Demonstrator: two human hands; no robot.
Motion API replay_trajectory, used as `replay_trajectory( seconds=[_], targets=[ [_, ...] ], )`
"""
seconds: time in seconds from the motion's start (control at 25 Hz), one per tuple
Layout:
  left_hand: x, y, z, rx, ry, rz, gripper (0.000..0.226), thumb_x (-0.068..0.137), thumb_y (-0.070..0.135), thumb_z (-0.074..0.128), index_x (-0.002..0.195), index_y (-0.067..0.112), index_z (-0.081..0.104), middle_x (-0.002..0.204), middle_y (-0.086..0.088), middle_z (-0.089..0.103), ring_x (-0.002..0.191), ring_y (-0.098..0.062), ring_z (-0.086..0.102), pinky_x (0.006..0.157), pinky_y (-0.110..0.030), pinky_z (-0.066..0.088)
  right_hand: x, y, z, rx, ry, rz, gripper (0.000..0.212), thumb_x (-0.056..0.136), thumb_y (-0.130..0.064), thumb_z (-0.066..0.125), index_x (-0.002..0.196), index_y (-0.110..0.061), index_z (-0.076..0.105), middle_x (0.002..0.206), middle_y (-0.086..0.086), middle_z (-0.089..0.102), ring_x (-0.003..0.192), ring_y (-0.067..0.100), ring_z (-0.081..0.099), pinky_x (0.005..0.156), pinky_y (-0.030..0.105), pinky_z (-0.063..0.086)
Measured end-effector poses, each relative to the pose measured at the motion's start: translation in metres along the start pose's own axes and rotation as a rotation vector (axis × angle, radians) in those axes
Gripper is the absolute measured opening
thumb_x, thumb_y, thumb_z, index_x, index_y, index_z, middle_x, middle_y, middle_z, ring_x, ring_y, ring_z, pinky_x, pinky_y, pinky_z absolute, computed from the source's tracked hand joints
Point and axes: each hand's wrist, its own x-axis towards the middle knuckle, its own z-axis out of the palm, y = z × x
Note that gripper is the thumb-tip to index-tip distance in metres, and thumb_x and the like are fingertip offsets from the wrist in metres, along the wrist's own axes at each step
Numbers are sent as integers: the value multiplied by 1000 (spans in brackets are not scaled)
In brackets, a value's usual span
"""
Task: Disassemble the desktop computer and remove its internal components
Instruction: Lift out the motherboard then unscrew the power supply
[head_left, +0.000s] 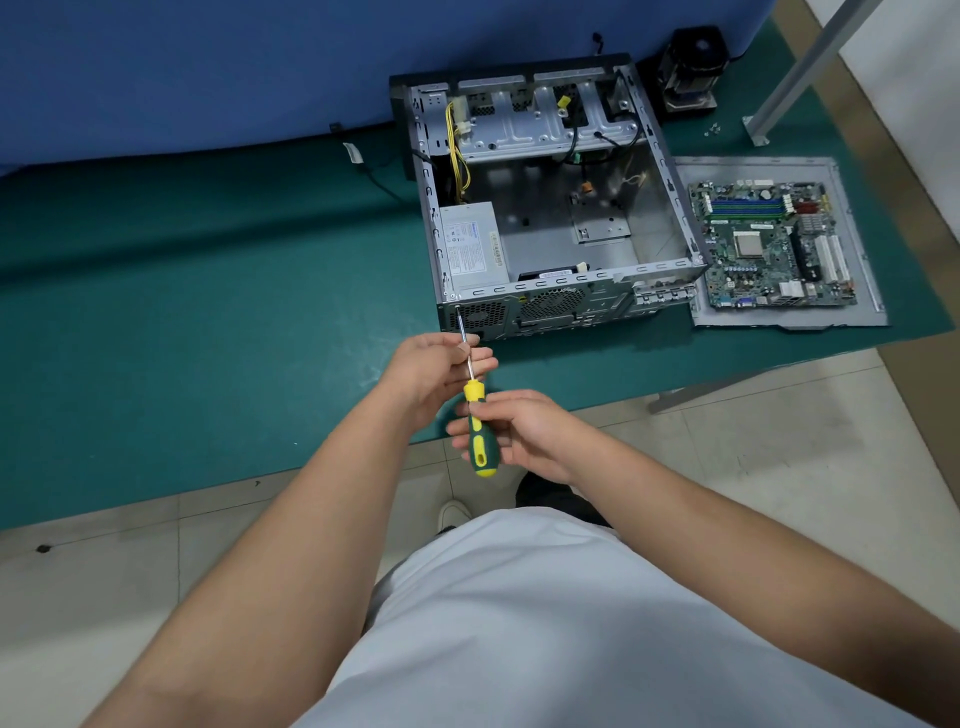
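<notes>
The open desktop case (660, 208) lies on the green table, its rear panel facing me. A grey power supply (472, 244) sits in its near left corner, with yellow cables (457, 156) behind it. My right hand (519, 431) grips the green and yellow handle of a screwdriver (480, 436). My left hand (436, 364) pinches the metal shaft. The tip touches the rear panel's upper left corner, by the power supply. The removed motherboard (769, 244) rests on the grey side panel (862, 312) to the right of the case.
A black cooler (691, 67) stands at the back right against the blue partition (208, 67). A few small screws (712, 129) lie near a grey metal post (800, 67). The green table (208, 291) has a near edge just under my hands, with tiled floor below.
</notes>
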Motion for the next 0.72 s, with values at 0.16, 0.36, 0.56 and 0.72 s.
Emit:
replay_trajectory(
  seconds=[0.16, 0.36, 0.56, 0.72],
  targets=[
    [0, -1, 4, 110, 82, 6, 22, 91, 19, 79, 102, 10, 62, 87, -9, 71, 73, -21, 69, 70, -33, 56, 6, 1, 10, -310, 186, -87, 28, 85, -28, 83, 85, -19, 56, 74, -4, 73, 60, 5, 63, 53, 17, 47],
    [3, -3, 2, 103, 104, 13, 21, 90, 10, 79, 101, 5, 62, 77, -12, 68, 55, -15, 68, 59, -28, 59, 5, -2, 15, -96, 38, -4, 22, 94, -24, 75, 105, -13, 59, 94, 8, 66, 74, 22, 69, 87, 44, 60],
    [3, 1, -8, 71, -41, 10, 18, 106, 0, 48, 117, 4, 61, 94, -14, 78, 80, -20, 78, 81, -32, 62, -1, 0, 7, 74, -120, 90, 21, 103, -19, 53, 115, -7, 65, 100, 15, 74, 88, 26, 72, 90, 42, 57],
    [2, -1, -5, 76, -4, -23, 12, 98, 17, 69, 105, 13, 61, 93, -7, 76, 81, -21, 74, 77, -36, 58, 4, 3, 10, -45, 8, -12, 9, 98, -14, 67, 103, -7, 67, 92, 13, 76, 78, 23, 74, 79, 37, 62]
  ],
)
